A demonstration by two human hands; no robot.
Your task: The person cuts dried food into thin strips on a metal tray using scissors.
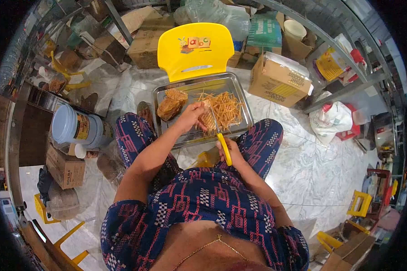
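Observation:
My right hand (pixel 231 151) is closed round the yellow handles of a pair of scissors (pixel 224 149). Their blades point away from me, against a flat, ridged light-brown piece (pixel 207 121). That piece is pinched in my left hand (pixel 192 118), over a metal tray (pixel 243 101). Thin brown strips (pixel 227 109) lie heaped in the tray's right half. To the left sits a stack of larger brown pieces (pixel 171 105); what they are made of I cannot tell. My fingers partly hide the piece being held.
The tray rests on a yellow child's chair (pixel 196 52) between my knees. Cardboard boxes (pixel 281 80) stand behind it to the right. Light-blue buckets (pixel 74 124) are at my left, and a white plastic bag (pixel 331 123) lies at the right. Metal shelf frames border the marble-patterned floor.

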